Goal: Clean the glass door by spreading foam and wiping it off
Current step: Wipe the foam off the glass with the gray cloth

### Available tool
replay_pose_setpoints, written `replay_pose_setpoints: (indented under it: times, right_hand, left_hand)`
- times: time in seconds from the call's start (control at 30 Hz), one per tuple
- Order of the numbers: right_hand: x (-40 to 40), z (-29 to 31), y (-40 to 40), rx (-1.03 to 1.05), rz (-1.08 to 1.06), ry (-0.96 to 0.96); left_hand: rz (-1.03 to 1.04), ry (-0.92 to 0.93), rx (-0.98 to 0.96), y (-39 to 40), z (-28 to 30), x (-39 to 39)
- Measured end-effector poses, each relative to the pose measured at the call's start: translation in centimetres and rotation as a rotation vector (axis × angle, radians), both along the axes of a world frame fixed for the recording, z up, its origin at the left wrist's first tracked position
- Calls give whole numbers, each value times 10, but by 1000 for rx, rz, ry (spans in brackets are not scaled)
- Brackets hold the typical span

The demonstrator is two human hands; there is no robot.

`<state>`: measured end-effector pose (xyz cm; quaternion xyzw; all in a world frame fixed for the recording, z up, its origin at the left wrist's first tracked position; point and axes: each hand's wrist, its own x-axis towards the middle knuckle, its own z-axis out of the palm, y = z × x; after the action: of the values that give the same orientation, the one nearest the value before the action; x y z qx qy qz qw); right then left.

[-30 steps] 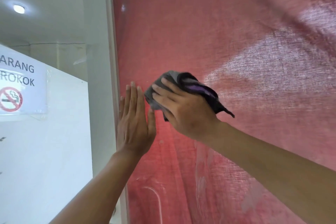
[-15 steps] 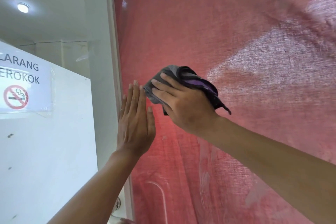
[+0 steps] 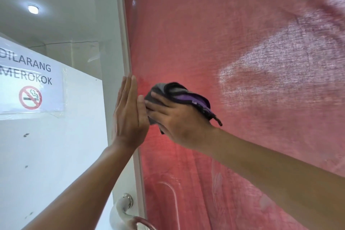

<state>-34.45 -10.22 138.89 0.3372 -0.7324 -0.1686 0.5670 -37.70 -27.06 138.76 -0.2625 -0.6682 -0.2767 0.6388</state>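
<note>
Head view: the glass door (image 3: 233,46), backed by red fabric, filled the right of frame. The left hand (image 3: 128,115) was held flat and open, fingers straight and upward, pressed along the door's left edge against the pale frame (image 3: 124,43). The right hand (image 3: 179,119) was spread over a grey-purple cloth (image 3: 179,93), fingers only lightly curled on it, pressing it to the glass just beside the left hand, the two nearly touching. Faint streaks, possibly foam residue, were seen lower on the pane (image 3: 216,179); too smeared to tell. Unwiped glass lay rightward and down from the cloth, so the right hand was judged the nearer. A metal handle (image 3: 123,209) and a no-smoking sign (image 3: 31,84) were noted left.
</note>
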Motion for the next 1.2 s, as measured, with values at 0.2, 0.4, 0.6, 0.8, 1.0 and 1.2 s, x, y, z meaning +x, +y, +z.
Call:
replay_pose_setpoints:
  times: [0.2, 0.4, 0.6, 0.8, 1.0, 1.2]
  right_hand:
    - [2, 24, -3, -331, 66, 94]
    - [-6, 32, -33, -239, -31, 53]
    - [11, -20, 17, -108, 182, -21]
    - [19, -10, 50, -447, -6, 126]
    - [22, -69, 63, -96, 117, -61]
    - [22, -62, 55, -293, 45, 98]
  left_hand:
    - [5, 30, -77, 5, 7, 4]
    - [-38, 56, -37, 5, 10, 2]
    - [-11, 86, -138, 16, 4, -8]
    - [157, 176, -300, 26, -10, -21]
    - [254, 208, -400, 23, -17, -22]
    - [196, 191, -379, 32, -14, -23]
